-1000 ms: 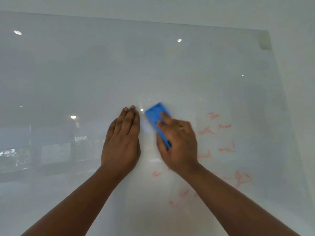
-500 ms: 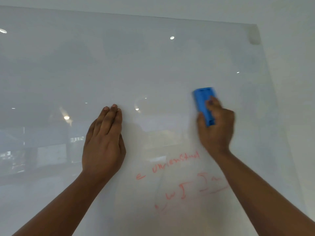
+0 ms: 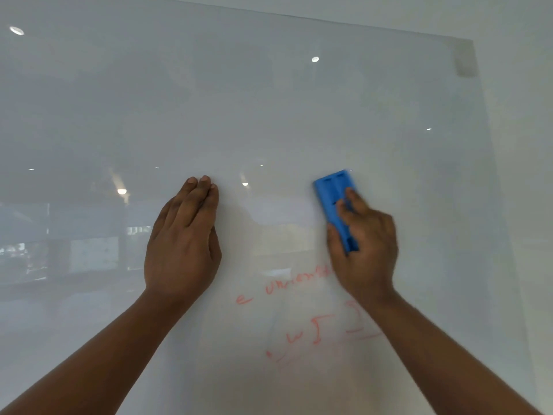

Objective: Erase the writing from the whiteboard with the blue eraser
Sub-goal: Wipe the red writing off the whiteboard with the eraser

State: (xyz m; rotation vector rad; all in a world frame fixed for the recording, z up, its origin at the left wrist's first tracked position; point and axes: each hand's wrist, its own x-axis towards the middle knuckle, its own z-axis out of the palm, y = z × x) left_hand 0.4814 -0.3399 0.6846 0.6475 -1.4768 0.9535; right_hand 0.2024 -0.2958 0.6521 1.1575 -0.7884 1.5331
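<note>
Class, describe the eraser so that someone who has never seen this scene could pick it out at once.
Start at the large glossy whiteboard that fills the view, then look right of its middle, above the red writing. There the right hand presses a blue eraser against the board, while the left hand lies flat and holds nothing. The eraser is the only blue thing here, a ridged oblong block.

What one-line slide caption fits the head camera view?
Right hand presses the blue eraser to the whiteboard above remaining red writing; left hand lies flat.
</note>
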